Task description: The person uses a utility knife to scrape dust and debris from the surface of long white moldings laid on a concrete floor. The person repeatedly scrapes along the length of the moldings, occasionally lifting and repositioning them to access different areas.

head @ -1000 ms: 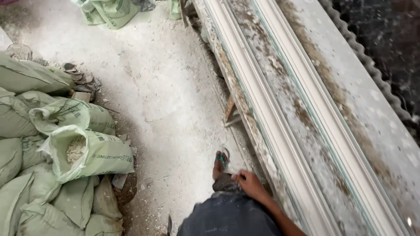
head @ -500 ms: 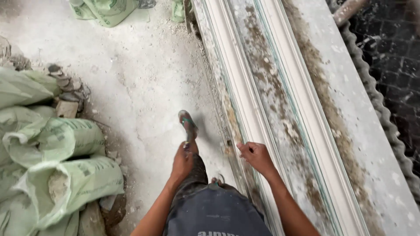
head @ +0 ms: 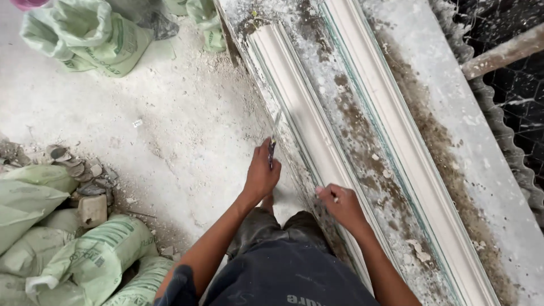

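Head view looks down on a plaster casting workspace. A long tabletop (head: pixel 498 187) runs diagonally from top centre to bottom right, grey-white, crusted with dried plaster and brown stains. Two long white cornice mouldings lie on it lengthwise, parallel: the nearer moulding (head: pixel 306 122) along the tabletop's left edge, the farther moulding (head: pixel 396 130) toward the middle, a stained strip between them.

Left hand (head: pixel 262 175) is closed around a narrow blade tool (head: pixel 275 133); the dark handle sits in the fist and the thin metal blade points up, its tip at the left edge of the nearer moulding. Right hand (head: pixel 340 205) rests on the same moulding lower down, fingers curled in with a small white bit at the fingertips; cannot tell whether it grips anything. Both forearms come in from the bottom; dark trousers (head: pixel 283 266) fill the bottom centre.

Floor (head: pixel 170 124) on the left is rough concrete, pale with white dust and crumbs. Green woven sacks (head: pixel 85 255) are piled at the bottom left, one open at the mouth. Another green sack (head: pixel 90 37) lies at the top left, more green sacking just beside it at the top centre. Broken plaster chunks and rubble (head: pixel 79 175) sit between the lower sacks and the bare floor.

Far right, beyond the tabletop, a corrugated sheet edge (head: pixel 510 147) runs along it, then dark wire mesh (head: pixel 521 102). A dusty pole (head: pixel 504 54) crosses the mesh at the top right, tilted.
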